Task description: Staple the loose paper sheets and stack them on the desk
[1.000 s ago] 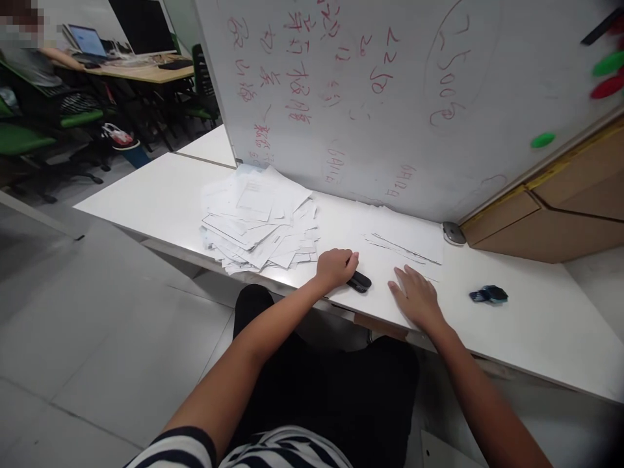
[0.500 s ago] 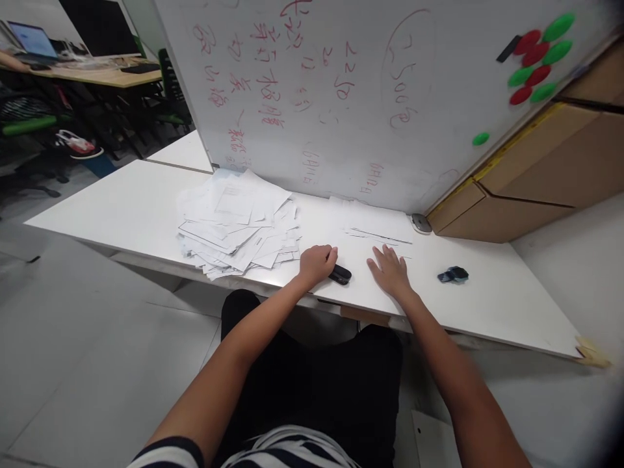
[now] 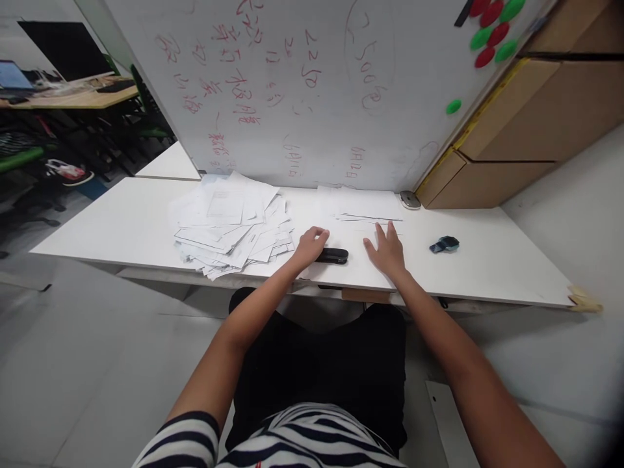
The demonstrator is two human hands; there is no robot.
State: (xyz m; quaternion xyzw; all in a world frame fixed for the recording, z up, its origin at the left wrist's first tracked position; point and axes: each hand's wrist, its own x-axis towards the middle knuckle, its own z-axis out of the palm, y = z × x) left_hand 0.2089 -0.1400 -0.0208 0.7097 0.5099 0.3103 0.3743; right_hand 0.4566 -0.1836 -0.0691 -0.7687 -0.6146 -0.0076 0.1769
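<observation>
My left hand (image 3: 311, 245) is curled over the left end of a black stapler (image 3: 333, 255) that lies on the white table (image 3: 121, 224). My right hand (image 3: 387, 249) lies flat with fingers spread on the table, just in front of a thin stack of white sheets (image 3: 363, 207). A messy heap of white papers (image 3: 231, 224) sits to the left of my left hand.
A whiteboard (image 3: 292, 78) with red writing stands at the table's back edge, with red and green magnets (image 3: 490, 29) at its top right. A small dark blue object (image 3: 444, 244) lies right of my hands. Brown cardboard boxes (image 3: 531, 117) stand at the right. Desks and chairs are far left.
The view has swung left to right, so the table now lies level. My left hand has slid back along the stapler and shows more of it. My right hand stays flat.
</observation>
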